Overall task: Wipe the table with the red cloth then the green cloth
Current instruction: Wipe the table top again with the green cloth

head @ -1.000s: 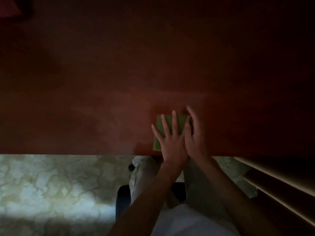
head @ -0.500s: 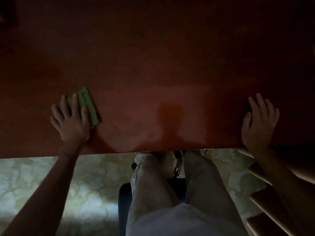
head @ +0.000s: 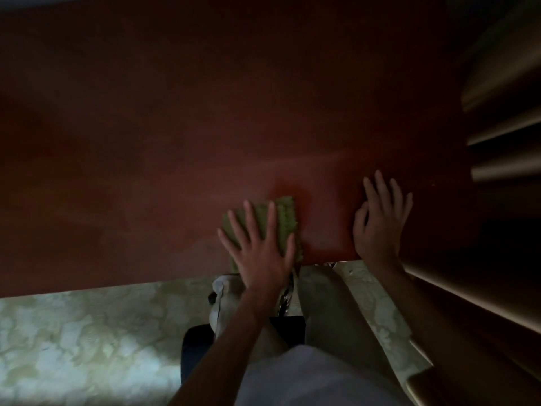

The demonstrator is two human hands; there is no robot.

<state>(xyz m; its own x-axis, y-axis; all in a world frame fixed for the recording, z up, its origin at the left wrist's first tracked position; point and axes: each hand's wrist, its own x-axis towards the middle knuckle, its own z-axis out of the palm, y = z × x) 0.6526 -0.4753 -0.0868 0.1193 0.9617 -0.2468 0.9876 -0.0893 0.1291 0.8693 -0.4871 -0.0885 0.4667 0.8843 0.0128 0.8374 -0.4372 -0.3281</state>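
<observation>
The scene is dim. A folded green cloth with a zigzag edge lies on the reddish-brown table, close to its near edge. My left hand presses flat on the cloth with fingers spread, covering its lower left part. My right hand rests palm down on the bare table to the right of the cloth, fingers apart, holding nothing. The red cloth is not in view.
Pale wooden shelves stand along the table's right side, continuing down to the lower right. Below the table's near edge I see my legs, a dark chair seat and a light patterned floor.
My left hand has slid the green cloth from the table's left side back toward the middle near the front edge. My right hand stays flat at the right.
</observation>
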